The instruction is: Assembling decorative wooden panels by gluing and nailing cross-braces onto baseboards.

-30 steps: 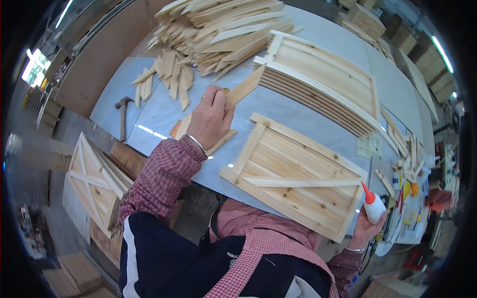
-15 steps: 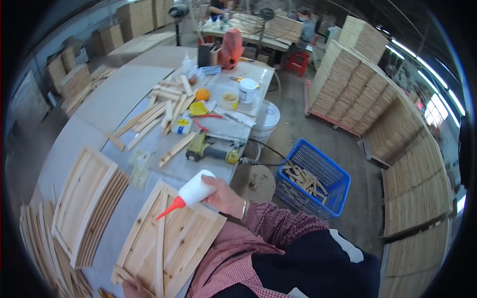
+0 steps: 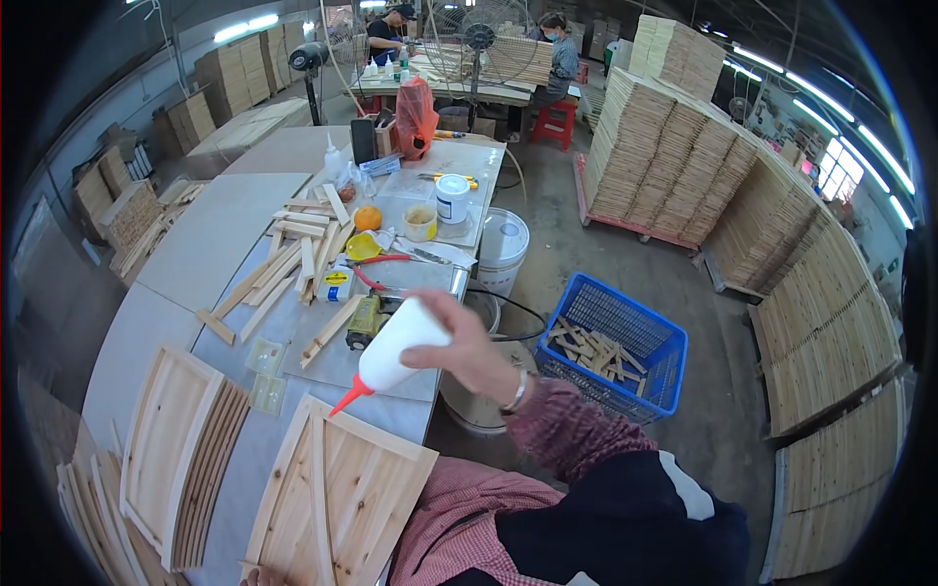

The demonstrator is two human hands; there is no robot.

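Note:
My right hand (image 3: 464, 342) is closed around a white squeeze bottle (image 3: 399, 347), tilted with its red nozzle pointing down and left. The nozzle tip is just over the upper edge of a framed wooden panel (image 3: 376, 483). A narrow wooden strip (image 3: 320, 488) runs lengthwise across this panel, which lies at the table's near edge. At the panel's lower left corner, only the bent fingers of my left hand (image 3: 262, 577) show, closed by a short strip end; what they grip is cut off by the picture's edge.
Stacked framed panels (image 3: 176, 449) stand to the left, beside loose strips (image 3: 98, 518). Farther up the table are wood pieces (image 3: 283, 264), an orange (image 3: 367, 218), a white tub (image 3: 452, 198) and a green power tool (image 3: 366, 322). A blue crate (image 3: 616, 342) of offcuts stands right. Two people work behind.
My right hand and the bottle have come up and right, so the nozzle has moved from the strip's middle to the panel's upper edge. The view has tilted up, leaving less of my left hand showing.

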